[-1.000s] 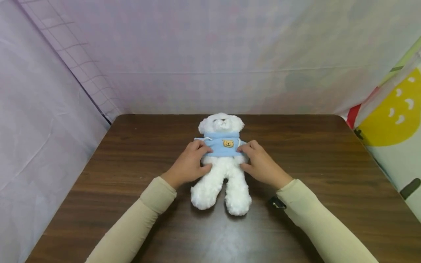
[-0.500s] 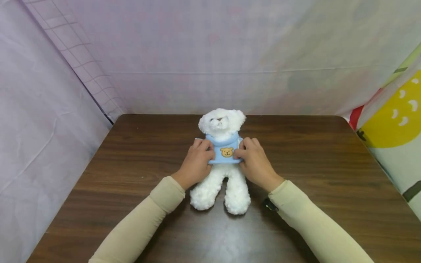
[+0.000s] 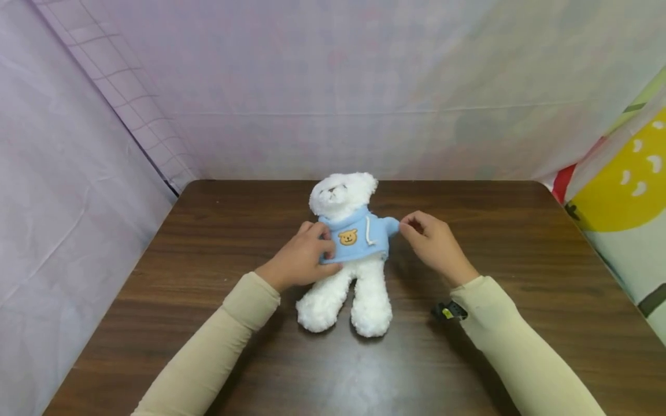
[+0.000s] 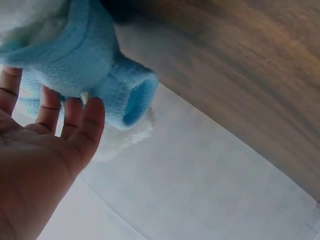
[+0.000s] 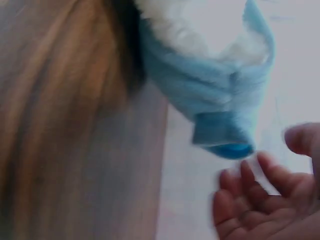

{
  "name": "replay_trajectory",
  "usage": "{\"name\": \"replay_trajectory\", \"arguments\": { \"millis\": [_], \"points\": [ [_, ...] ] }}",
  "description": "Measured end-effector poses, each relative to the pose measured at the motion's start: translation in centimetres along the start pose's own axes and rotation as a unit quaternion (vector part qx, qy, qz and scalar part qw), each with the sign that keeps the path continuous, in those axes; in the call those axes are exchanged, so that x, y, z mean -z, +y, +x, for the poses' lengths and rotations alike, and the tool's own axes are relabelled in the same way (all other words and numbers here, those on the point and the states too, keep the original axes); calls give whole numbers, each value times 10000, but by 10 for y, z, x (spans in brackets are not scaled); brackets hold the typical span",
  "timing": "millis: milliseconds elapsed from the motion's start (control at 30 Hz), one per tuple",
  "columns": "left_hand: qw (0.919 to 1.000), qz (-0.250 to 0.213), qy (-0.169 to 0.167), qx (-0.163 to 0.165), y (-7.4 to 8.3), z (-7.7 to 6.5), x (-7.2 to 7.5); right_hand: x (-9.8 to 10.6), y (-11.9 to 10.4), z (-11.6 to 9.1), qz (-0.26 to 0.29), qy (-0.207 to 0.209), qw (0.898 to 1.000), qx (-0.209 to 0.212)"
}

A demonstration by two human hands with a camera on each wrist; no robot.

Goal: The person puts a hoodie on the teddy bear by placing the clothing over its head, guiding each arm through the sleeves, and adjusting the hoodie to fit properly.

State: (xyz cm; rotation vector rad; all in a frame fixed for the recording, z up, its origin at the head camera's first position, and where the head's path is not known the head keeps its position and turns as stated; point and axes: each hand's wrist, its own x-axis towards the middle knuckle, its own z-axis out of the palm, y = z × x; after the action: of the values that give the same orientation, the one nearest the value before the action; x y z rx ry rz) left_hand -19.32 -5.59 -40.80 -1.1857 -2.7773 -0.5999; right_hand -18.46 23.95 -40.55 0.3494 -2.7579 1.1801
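A white plush teddy bear (image 3: 370,289) in a light blue hoodie (image 3: 359,248) lies on the brown table, legs toward me, its head tilted left. My left hand (image 3: 304,254) holds the hoodie's left side, fingers bent over the cloth and thumb by the hem. In the left wrist view, fingers (image 4: 90,125) overlap the blue fabric below an open sleeve (image 4: 135,97). My right hand (image 3: 434,242) is beside the right sleeve (image 3: 391,225), its fingertips right at the cuff. The right wrist view shows the thumb apart from the loosely bent fingers.
The wood-grain table (image 3: 218,254) stretches out around the bear. Pale cloth (image 3: 333,86) hangs behind the far edge and along the left. At the right is a cloth with a yellow print (image 3: 629,185). A dark strap (image 3: 448,311) shows at my right wrist.
Both hands gripped the hoodie's front half a second ago. My right hand has let go and shifted right to the sleeve end. The bear's head and hoodie have turned left, exposing the right sleeve.
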Motion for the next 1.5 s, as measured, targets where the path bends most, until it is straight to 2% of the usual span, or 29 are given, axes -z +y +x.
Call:
{"name": "replay_trajectory", "arguments": {
  "millis": [67,167,333,567,767,1000,1067,1133,1200,1267,1367,1500],
  "points": [
    [10000,-23,55,6,1,0,2,-3,5,2,-38,-348,9988,-355],
    [9999,14,107,38,3,1,3,-9,8,4,87,-723,9966,-390],
    [9998,109,118,129,4,1,3,-15,0,6,619,-756,9950,-219],
    [9996,180,98,209,5,1,2,-20,-10,8,792,-997,9917,-172],
    [9995,186,119,213,4,0,0,-29,-17,9,626,-848,9941,-241],
    [9993,219,47,285,7,-1,1,-42,-25,6,-6,12,9994,352],
    [9991,239,32,358,6,-1,1,-40,-27,5,-13,-4,9990,446],
    [9989,243,109,387,5,0,1,-35,-28,3,69,-223,9989,399],
    [9989,128,306,328,4,1,1,-29,-29,2,218,-452,9982,339],
    [9981,-102,589,150,3,4,1,-23,-28,1,332,-507,9976,337],
    [9961,-209,850,-90,6,10,1,-18,-26,1,431,-337,9972,503],
    [9973,351,641,-81,13,17,-1,-19,-24,2,227,12,9967,775]
  ]
}}
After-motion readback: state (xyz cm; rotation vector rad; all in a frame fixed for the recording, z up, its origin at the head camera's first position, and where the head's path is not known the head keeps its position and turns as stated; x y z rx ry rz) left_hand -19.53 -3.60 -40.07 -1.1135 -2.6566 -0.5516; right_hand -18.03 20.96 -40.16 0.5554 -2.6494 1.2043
